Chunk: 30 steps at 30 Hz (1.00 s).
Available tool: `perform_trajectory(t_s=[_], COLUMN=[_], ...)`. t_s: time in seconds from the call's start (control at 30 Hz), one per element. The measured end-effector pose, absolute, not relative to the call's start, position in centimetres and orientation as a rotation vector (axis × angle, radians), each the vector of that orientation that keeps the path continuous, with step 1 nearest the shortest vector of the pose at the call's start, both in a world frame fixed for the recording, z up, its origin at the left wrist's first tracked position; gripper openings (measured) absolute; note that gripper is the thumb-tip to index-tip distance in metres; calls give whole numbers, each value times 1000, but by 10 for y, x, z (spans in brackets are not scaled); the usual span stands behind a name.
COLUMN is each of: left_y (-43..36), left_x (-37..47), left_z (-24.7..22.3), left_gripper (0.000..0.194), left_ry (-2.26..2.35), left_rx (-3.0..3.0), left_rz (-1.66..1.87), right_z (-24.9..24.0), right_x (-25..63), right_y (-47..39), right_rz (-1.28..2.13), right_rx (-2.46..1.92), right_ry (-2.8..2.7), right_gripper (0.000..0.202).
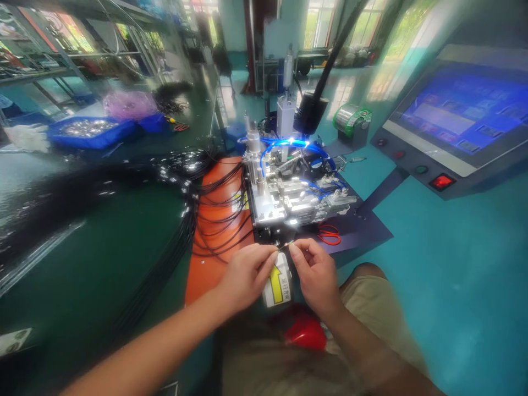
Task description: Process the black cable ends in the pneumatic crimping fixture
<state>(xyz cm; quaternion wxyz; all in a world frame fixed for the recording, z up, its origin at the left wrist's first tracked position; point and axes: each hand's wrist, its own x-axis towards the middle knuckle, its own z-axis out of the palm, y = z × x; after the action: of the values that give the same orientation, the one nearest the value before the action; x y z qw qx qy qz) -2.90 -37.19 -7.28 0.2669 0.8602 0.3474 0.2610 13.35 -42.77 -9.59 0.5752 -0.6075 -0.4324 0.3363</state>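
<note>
Both of my hands meet in front of the machine, above a white block with a yellow arrow (278, 283). A short, thin wire (284, 245) with a coppery glint spans the gap between my fingertips. My left hand (247, 275) is closed in a pinch on its left end. At the other end, my right hand (317, 278) pinches with thumb and index finger, the other fingers curled. Whatever is fixed to the wire's tip is too small to make out. Just beyond stands the metal bench machine (284, 201) with blue air tubes.
Red-handled scissors (330, 235) lie by the machine's front right. Black cables (185, 225) run across an orange panel (218, 220) on the left. A control screen (470, 113) stands right, a wire spool (350, 122) behind. Blue trays (93, 140) hold small parts.
</note>
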Motion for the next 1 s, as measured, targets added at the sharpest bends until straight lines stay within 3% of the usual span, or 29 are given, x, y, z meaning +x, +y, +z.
perform_trajectory(t_s=[0.33,0.67,1.0], left_y=[-372,-375,-374], left_x=[-29,-30,-30], left_z=[-73,-79,-80], left_gripper=[21,22,22], left_ry=[881,924,905], left_rx=[2375,2407,2429], left_rz=[672,720,698], right_z=[-100,-86,-82], right_x=[118,155,157], right_y=[-422,-433,-424], right_rz=[708,974,988], right_rx=[-1405,-1343,-1409], right_ry=[-1011,-1084,-1212], right_gripper=[22,24,23])
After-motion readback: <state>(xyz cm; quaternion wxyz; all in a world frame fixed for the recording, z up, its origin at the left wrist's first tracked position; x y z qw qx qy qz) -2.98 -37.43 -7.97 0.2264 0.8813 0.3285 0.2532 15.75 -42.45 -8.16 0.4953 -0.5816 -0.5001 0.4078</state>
